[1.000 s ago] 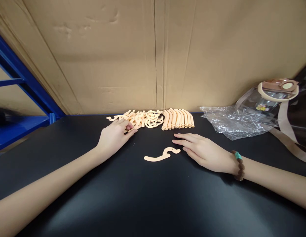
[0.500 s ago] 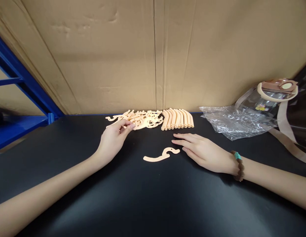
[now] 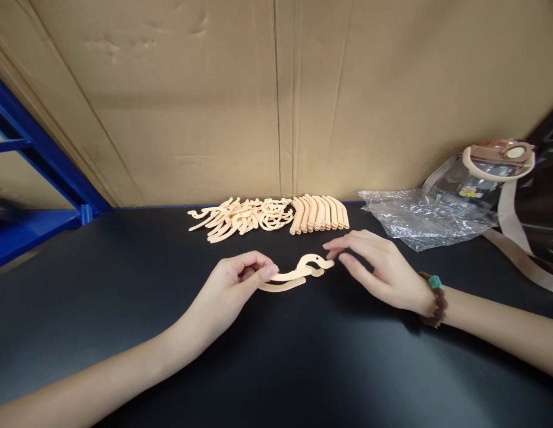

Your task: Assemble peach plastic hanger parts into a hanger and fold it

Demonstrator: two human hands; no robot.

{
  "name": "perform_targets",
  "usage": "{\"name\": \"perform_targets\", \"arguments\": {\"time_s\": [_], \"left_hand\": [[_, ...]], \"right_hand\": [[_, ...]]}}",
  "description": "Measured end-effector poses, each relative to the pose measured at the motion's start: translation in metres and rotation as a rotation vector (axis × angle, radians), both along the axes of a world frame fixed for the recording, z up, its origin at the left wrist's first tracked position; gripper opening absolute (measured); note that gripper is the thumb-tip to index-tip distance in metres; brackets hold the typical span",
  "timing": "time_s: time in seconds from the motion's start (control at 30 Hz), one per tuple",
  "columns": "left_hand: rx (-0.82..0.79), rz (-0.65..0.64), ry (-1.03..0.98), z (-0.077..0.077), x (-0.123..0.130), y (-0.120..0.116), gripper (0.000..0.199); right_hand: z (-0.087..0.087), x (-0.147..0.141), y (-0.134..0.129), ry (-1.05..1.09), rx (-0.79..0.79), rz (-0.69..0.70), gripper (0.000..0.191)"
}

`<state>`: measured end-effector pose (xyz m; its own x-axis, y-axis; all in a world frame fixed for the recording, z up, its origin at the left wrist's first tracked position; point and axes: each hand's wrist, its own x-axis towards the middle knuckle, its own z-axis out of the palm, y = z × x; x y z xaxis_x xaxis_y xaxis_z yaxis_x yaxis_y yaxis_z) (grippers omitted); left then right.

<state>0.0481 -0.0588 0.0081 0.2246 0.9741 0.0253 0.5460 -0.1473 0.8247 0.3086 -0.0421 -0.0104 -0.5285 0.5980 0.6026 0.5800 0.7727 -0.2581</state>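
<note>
Between the thumb and fingers of my left hand is the straight end of a flat, beige hook-shaped piece with a small hole near its tip. Just under it, partly covered, a second hook-shaped piece lies on the black table. My right hand is beside the hooked end, fingers bent but apart, holding nothing. Whether its fingertips touch the piece I cannot tell. Farther back is a loose pile of similar beige pieces.
Right of the pile, curved beige strips lie in a neat row. Crumpled clear plastic and a strapped bottle with a brown lid are at the right. Cardboard stands behind; a blue metal frame is at the left.
My left hand has come from the pile toward me and to the right, bringing a hook-shaped piece over the one on the table. My right hand has shifted slightly right, fingers more bent.
</note>
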Motion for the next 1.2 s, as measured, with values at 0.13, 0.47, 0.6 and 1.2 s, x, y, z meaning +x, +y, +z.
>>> {"name": "perform_targets", "arguments": {"time_s": [0.13, 0.47, 0.6, 1.2], "left_hand": [[-0.010, -0.006, -0.028, -0.003, -0.001, 0.003, 0.033], [0.302, -0.269, 0.190, -0.006, -0.005, -0.002, 0.019], [0.633, -0.411, 0.398, -0.011, -0.010, 0.002, 0.018], [0.626, -0.324, 0.467, -0.019, -0.016, 0.017, 0.015]], "right_hand": [[0.000, -0.002, 0.000, -0.096, 0.048, 0.076, 0.015], [-0.003, -0.001, 0.003, -0.129, 0.046, 0.162, 0.014], [-0.001, -0.001, 0.003, -0.189, 0.016, 0.172, 0.015], [-0.005, -0.003, 0.005, -0.274, -0.081, 0.119, 0.025]]}}
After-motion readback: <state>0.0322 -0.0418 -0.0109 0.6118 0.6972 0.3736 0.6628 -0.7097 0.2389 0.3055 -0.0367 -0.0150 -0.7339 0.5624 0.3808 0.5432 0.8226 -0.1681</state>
